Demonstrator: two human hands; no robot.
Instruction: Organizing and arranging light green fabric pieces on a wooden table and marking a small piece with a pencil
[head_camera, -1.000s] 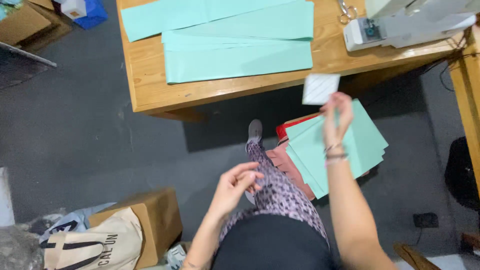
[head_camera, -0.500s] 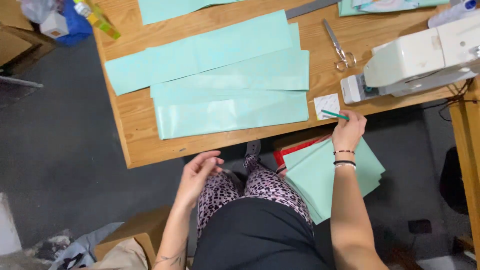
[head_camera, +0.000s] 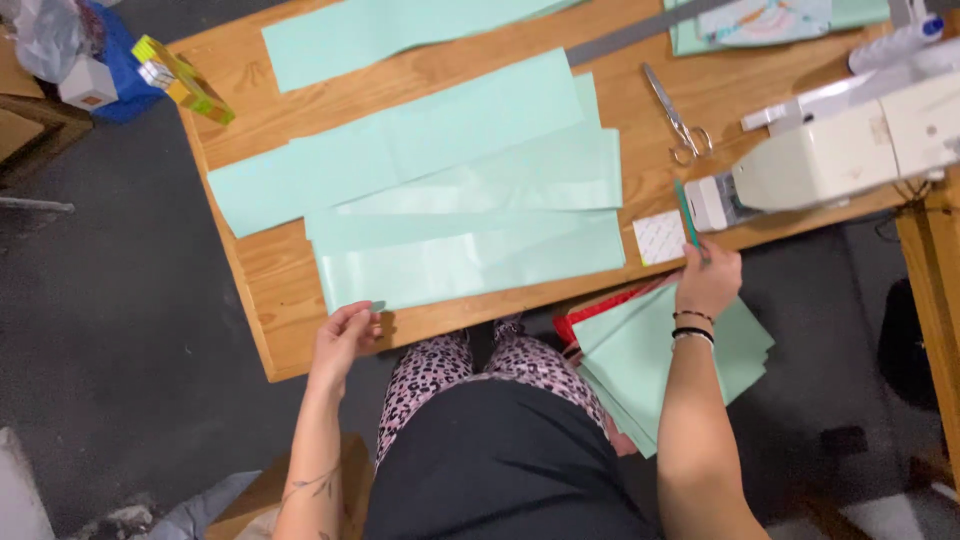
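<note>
the green pen (head_camera: 687, 214) stands pinched in my right hand (head_camera: 708, 282), tip beside the small white card (head_camera: 659, 237) at the table (head_camera: 255, 275) edge; my left hand (head_camera: 343, 335), loosely curled, touches the nearest mint strip (head_camera: 470, 262), near the sewing machine (head_camera: 850, 150)

Light: I see the desk (head_camera: 280, 300) evenly bright, floor dim.
Glare: soft sheen on mint sheets (head_camera: 470, 265).
Focus: slightly soft throughout.
</note>
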